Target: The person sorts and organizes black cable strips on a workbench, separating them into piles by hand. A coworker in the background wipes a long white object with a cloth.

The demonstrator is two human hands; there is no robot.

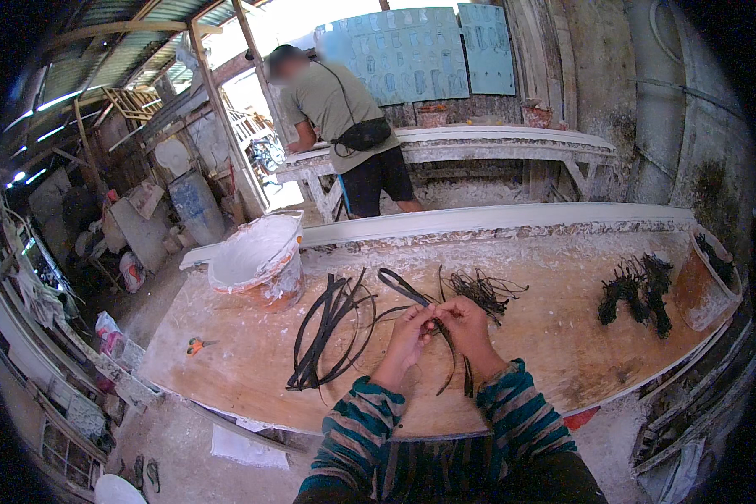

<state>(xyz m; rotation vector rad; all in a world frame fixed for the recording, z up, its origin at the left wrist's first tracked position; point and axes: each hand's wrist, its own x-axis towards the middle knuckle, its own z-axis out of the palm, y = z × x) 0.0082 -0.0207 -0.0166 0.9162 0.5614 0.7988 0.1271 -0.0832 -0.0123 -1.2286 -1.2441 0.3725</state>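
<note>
- Head view, nearest: the pale brown plywood tabletop [563, 353] ends in a curved front edge beneath the striped teal-and-grey sleeves [529, 420].
- Left hand [405, 336] and right hand [469, 328] meet above the wood, fingertips pinched together on a narrow black flexible strip [407, 291], whose loop reaches beyond them.
- Leftward, a loose bundle of long black strips [317, 344] lies near; a wide stretch of wood separates it from the orange-handled scissors [196, 346], close to the left edge.
- Just past the right hand sits a tangle of thin black strands [483, 290]; broad wood runs from there to dark knotted bunches [659, 307] beside a brown bucket [701, 286] at the right edge.
- Far left, a white-crusted orange bucket [265, 281] stands near a long white moulding [496, 220] along the back edge.
- Beyond, a person in olive [344, 101] leans at a white-coated bench [479, 144].
</note>
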